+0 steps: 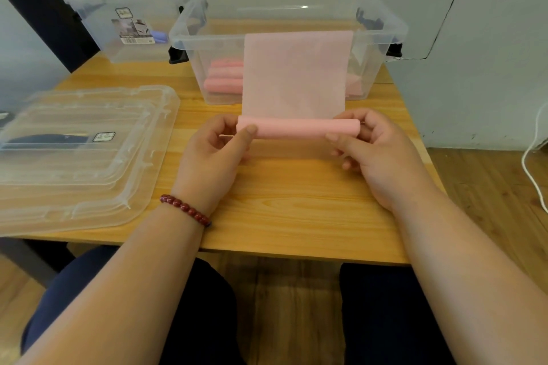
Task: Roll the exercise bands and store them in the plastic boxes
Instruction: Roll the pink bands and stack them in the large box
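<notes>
A pink exercise band [296, 74] is partly rolled: its rolled part lies across the middle of the wooden table [296, 210], and its flat tail runs up over the front rim of a clear plastic box [382, 27]. My left hand [216, 151] pinches the roll's left end. My right hand [382, 151] pinches the right end. Inside that box lie several rolled pink bands [224, 78]. A second clear box [98, 3] stands at the back left with a purple-blue item [160, 35] inside.
Two stacked clear lids [83, 157] lie on the table's left side, overhanging its front edge. A dark post [44, 9] rises at the back left. A white cable [533, 163] hangs by the wall at the right. My legs are under the table's near edge.
</notes>
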